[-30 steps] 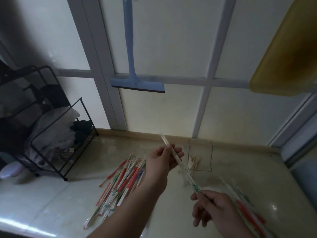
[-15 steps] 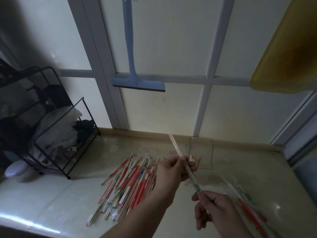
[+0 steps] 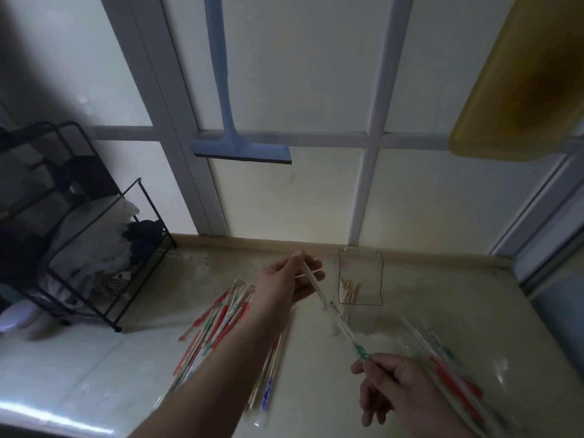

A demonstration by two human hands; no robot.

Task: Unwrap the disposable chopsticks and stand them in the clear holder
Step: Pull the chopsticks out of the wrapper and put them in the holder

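My left hand [image 3: 289, 279] pinches the bare wooden end of a pair of chopsticks [image 3: 319, 290] above the counter. Lower right, my right hand [image 3: 393, 385] grips the clear wrapper [image 3: 354, 339] with green print that still sleeves the chopsticks' other end. The clear holder [image 3: 377, 263] stands just right of my left hand near the back wall, with several bare chopsticks [image 3: 347, 290] leaning inside it. A pile of wrapped chopsticks [image 3: 218, 324] in red, green and blue print lies on the counter under my left forearm.
Empty wrappers [image 3: 448, 365] lie on the counter at the right. A black wire rack [image 3: 94, 248] holding cloths and bags stands at the left. A blue squeegee [image 3: 234, 143] hangs on the window behind, and a yellow board [image 3: 518, 83] hangs at the upper right.
The hands have moved apart along the chopsticks, so more bare wood shows out of the wrapper. My left hand now grips the very tip, where before the end stuck out past it.
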